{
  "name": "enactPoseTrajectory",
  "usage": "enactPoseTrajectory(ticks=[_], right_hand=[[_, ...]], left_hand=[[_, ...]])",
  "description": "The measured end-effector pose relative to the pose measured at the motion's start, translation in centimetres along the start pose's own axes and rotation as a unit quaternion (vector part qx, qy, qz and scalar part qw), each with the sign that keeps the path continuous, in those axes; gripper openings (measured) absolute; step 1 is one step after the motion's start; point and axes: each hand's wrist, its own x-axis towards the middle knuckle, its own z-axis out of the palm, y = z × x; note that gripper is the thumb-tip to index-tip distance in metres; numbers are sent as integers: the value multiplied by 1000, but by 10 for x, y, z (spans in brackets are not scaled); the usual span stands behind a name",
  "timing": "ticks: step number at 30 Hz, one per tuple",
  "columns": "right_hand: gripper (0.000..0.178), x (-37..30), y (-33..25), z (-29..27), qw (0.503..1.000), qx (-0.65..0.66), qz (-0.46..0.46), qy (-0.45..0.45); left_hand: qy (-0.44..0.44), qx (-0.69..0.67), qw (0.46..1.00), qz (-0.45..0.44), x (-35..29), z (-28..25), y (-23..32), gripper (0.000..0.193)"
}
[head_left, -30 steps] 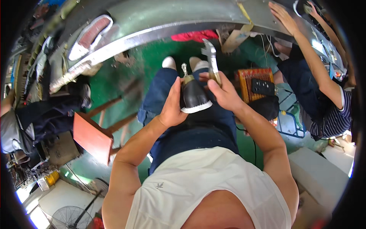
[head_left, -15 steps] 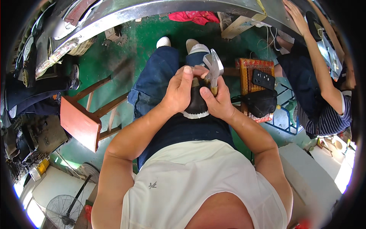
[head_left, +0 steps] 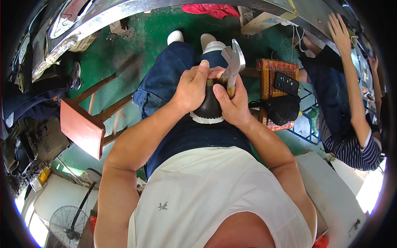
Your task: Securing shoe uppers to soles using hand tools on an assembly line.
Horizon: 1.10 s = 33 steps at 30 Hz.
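Observation:
Above my lap is a dark, rounded shoe upper [head_left: 208, 104] with a jagged whitish edge on the side toward my body and a small olive tab at its far end. My left hand [head_left: 192, 87] is closed around its left side, thumb pointing up and away. On the other side my right hand [head_left: 235, 103] grips the yellowish handle of a hammer [head_left: 235, 62], whose shiny curved metal head rises past the fingers. My right thumb lies against the upper. Fingers of both hands meet at the far end, where their exact hold is partly hidden.
A wooden stool [head_left: 82, 127] stands at my left. To my right, a beaded seat [head_left: 278, 70] bears a black phone [head_left: 286, 84] and a black bag [head_left: 282, 110]. A metal-edged bench [head_left: 157, 11] curves across the front. At far right a co-worker's arm [head_left: 351, 78] reaches onto it.
Both hands, with the shoe upper and hammer, have shifted slightly; the hammer head sits a little higher and farther right. The view has moved slightly. The co-worker's hand has moved right along the bench.

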Motion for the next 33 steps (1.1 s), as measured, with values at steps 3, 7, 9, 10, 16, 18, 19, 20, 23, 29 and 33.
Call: enactPoseTrajectory(ticks=[3,7,9,10,16,18,19,20,23,29,33], right_hand=[[22,3,3,0,1000,4,8,6],[22,6,7,1,1000,-3,6,18],[21,11,8,-1,999,-4,27,18],[21,13,8,-2,999,-5,25,19],[52,32,-15,-36,988,-55,54,-137],[85,36,-41,-47,960,-145,82,-224],[85,36,-40,-47,961,-144,82,-223],[85,40,-40,-45,954,-163,56,-245],[83,46,-39,-47,944,-211,0,-254],[77,62,-35,-54,938,-281,21,-201],[74,74,-21,-55,947,-273,13,-167]], left_hand=[[-4,-13,1000,-13,4,-1,-3,58],[-2,9,1000,-29,9,-5,-2,59],[7,13,997,-80,12,-5,5,59],[6,14,997,-79,15,-6,5,59],[-10,-38,995,-96,21,-13,3,63],[11,-11,992,-124,19,-7,14,61],[35,14,988,-153,18,-5,17,59],[29,-54,992,-106,27,-11,-5,47],[-35,-123,982,-142,39,-17,-13,33],[51,-23,998,29,8,-54,-79,60],[-19,223,966,130,-3,-39,-83,76]])
